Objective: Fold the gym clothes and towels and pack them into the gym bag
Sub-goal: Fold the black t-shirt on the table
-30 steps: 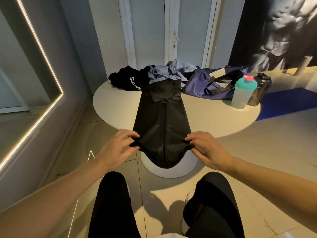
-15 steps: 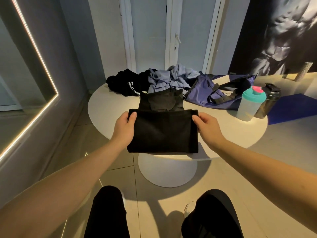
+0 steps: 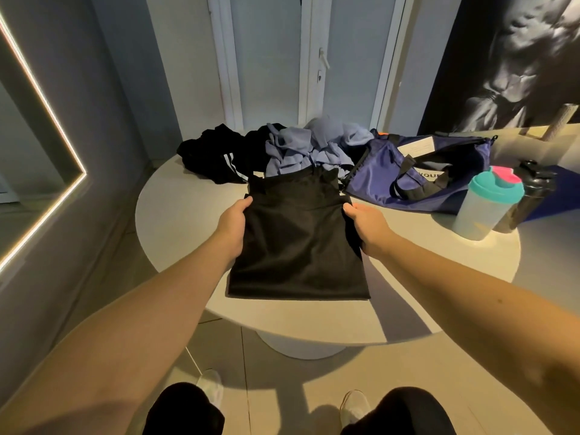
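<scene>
The black garment (image 3: 298,243) lies doubled on the round surface (image 3: 175,221) in front of the person, its folded edge near the rim and its far end against the heap of blue clothes (image 3: 301,149). The left hand (image 3: 233,224) and right hand (image 3: 365,227) each grip a side edge of the top layer near its far corners. If one hand releases first, the thin cloth will likely skew, or it may catch the heap and spoil the fold. The garment's long axis runs straight away from the person, loose ends toward the heap, with the gym bag (image 3: 408,171) further right.
</scene>
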The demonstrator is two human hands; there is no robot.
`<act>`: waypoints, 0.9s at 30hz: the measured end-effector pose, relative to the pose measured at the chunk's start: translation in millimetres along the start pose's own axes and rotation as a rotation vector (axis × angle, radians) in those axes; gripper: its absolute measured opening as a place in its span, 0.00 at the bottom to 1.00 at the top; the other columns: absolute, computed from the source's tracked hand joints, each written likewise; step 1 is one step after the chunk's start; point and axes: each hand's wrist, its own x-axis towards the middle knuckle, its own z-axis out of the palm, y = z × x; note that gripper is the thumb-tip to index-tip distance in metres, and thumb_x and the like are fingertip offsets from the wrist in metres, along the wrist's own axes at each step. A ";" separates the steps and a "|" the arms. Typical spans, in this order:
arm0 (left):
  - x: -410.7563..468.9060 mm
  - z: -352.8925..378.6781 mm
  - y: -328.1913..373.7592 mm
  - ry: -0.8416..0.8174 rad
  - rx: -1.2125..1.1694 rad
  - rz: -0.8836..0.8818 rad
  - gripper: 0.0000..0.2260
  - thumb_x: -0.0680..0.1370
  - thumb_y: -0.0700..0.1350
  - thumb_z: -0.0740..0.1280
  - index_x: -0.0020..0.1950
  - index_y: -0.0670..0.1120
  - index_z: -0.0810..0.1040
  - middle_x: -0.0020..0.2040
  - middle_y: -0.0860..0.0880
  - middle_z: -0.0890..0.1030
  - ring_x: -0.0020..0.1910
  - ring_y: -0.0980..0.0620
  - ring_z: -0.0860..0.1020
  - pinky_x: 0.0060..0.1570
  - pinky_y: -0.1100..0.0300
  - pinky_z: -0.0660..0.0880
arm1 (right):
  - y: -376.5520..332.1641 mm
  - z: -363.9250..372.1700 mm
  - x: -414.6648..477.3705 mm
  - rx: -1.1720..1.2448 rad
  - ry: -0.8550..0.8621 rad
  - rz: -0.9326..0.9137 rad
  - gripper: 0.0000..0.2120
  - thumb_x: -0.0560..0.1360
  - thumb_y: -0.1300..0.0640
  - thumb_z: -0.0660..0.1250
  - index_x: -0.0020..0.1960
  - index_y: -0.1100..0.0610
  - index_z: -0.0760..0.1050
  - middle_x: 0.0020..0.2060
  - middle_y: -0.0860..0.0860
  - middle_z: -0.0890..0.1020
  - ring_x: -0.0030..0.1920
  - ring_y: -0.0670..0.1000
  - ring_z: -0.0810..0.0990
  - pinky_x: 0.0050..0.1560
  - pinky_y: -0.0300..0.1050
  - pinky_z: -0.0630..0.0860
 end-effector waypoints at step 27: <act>-82.9 -27.0 -59.2 -0.301 1.662 0.496 0.32 0.83 0.65 0.47 0.83 0.51 0.48 0.83 0.51 0.45 0.81 0.53 0.41 0.80 0.49 0.44 | 48.7 37.2 -85.9 -1.453 -0.321 -0.375 0.38 0.80 0.30 0.42 0.82 0.50 0.47 0.82 0.50 0.47 0.81 0.52 0.43 0.79 0.54 0.42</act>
